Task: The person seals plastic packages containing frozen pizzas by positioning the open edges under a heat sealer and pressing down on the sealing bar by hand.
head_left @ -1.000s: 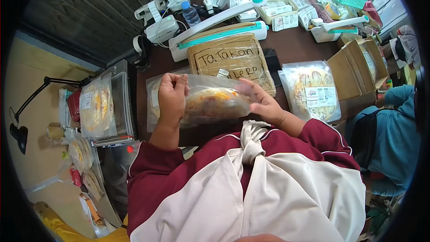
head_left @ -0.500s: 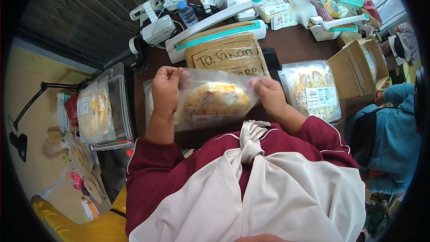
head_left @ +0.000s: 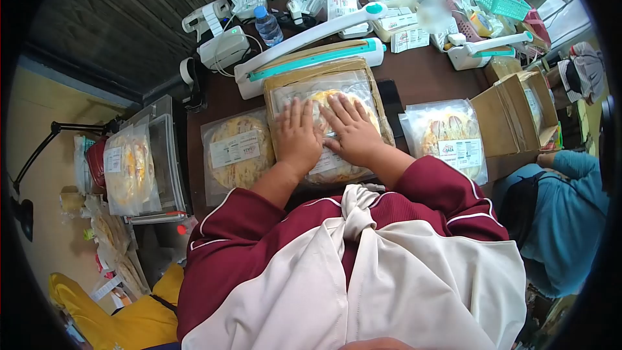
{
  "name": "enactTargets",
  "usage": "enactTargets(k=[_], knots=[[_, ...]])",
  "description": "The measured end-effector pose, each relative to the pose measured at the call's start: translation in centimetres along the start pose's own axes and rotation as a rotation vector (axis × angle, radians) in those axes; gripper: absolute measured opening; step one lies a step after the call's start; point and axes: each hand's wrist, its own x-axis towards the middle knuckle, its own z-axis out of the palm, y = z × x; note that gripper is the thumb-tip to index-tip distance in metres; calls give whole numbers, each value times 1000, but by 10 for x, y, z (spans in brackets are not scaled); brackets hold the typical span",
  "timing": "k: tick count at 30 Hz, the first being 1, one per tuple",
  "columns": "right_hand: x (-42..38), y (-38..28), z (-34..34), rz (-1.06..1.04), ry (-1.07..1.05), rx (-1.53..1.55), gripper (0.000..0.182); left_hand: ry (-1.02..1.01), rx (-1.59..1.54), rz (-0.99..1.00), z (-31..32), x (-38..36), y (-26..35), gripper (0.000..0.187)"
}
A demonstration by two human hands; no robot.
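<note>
A pizza in a clear plastic bag (head_left: 337, 172) lies flat on top of a cardboard box (head_left: 386, 123) in front of me. My left hand (head_left: 298, 139) rests palm down on the bag's left part, fingers stretched out. Beside it, my right hand (head_left: 353, 135) lies flat on the right part, fingers spread. The two hands nearly meet at the thumbs and cover much of the pizza. To the left of the box is another bagged pizza (head_left: 234, 149) with a white label. More bagged pizza (head_left: 447, 133), also labelled, lies to the right.
Behind the box stands a white and teal bag sealer (head_left: 311, 58); a smaller sealer (head_left: 489, 52) is at the back right. Label stacks (head_left: 343, 6) and a water bottle (head_left: 267, 26) line the back. Bagged pizzas (head_left: 131, 168) sit at left. A person in blue (head_left: 557, 220) is at right.
The bagged pizza has gone from being held up by its sides to lying on the box. Both hands have let go of its edges and now press flat on it.
</note>
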Motion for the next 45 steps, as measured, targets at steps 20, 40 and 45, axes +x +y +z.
enactTargets(k=[20,40,45], knots=[[70,28,7,80,76,-2,75,302,226,-102,12,89,-28,53],[99,40,2,49,72,10,67,-114,315,-133,4,210,-65,28],[141,92,-17,174,325,417,34,-182,298,-171,4,210,-71,30]])
